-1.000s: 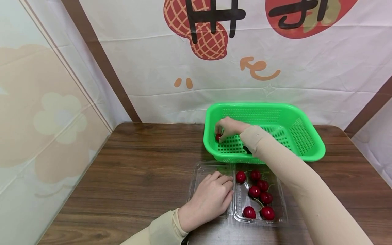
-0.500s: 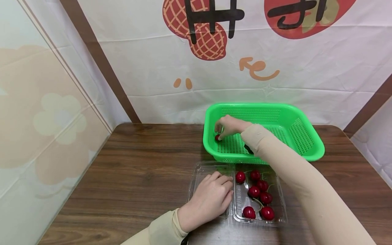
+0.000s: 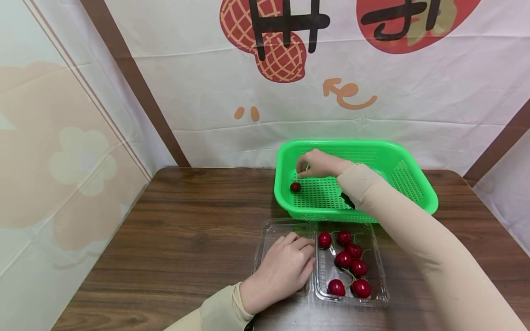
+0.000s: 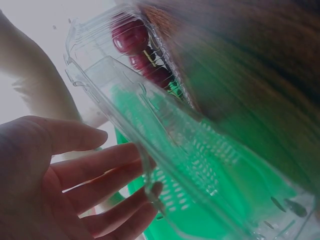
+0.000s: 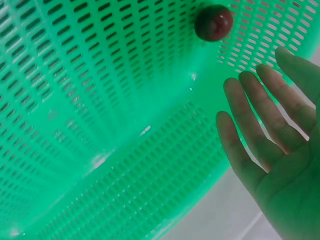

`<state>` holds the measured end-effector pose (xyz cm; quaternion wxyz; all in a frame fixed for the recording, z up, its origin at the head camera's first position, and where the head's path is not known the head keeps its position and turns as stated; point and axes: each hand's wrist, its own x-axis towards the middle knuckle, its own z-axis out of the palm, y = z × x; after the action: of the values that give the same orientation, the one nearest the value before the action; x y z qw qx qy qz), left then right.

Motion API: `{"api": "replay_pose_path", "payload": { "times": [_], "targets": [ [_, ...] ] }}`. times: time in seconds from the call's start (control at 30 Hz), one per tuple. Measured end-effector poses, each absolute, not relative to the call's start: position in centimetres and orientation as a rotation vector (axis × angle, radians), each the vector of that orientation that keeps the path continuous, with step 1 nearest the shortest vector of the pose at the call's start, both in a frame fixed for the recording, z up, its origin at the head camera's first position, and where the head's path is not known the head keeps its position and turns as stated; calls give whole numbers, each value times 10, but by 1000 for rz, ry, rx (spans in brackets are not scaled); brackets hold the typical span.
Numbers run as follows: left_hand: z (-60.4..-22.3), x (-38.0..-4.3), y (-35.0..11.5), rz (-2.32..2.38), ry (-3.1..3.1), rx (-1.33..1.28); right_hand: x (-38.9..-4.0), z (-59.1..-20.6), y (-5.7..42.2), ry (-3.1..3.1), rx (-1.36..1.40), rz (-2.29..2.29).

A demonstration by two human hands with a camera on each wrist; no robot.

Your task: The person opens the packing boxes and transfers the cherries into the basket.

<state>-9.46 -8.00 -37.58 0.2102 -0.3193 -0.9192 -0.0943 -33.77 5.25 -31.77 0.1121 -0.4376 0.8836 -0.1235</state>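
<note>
A single cherry (image 3: 295,187) lies at the left end of the green basket (image 3: 430,202). Over the basket, just behind that cherry, hovers my right hand (image 3: 319,164); the right wrist view shows its fingers extended and apart from the cherry (image 5: 214,23). My left hand (image 3: 283,269) rests on the lid side of the clear plastic clamshell box (image 3: 269,234). In the left wrist view its fingertips touch the lid's edge (image 4: 150,175), with the fingers fairly straight. Several red cherries (image 3: 343,259), some with stems, lie in the box's right half.
The box stands directly in front of the basket on the dark wooden table (image 3: 186,230). Behind the basket hangs a printed white cloth (image 3: 198,82). My right forearm (image 3: 418,239) passes above the basket's front rim and the table's right part.
My right hand has let go of the cherry at the basket's left end and moved up and slightly right. The left hand stays in place on the box.
</note>
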Motion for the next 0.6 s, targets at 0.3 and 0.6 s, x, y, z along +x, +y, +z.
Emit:
{"api": "replay_pose_path", "payload": {
  "times": [0.3, 0.6],
  "targets": [
    [-376, -95, -78, -260, -2561, -884, -332, -299, 69, 2623, -1278, -445],
    [-377, -96, -78, -263, -2552, -883, -318, -283, 85, 2668, -1324, -512]
  ]
}}
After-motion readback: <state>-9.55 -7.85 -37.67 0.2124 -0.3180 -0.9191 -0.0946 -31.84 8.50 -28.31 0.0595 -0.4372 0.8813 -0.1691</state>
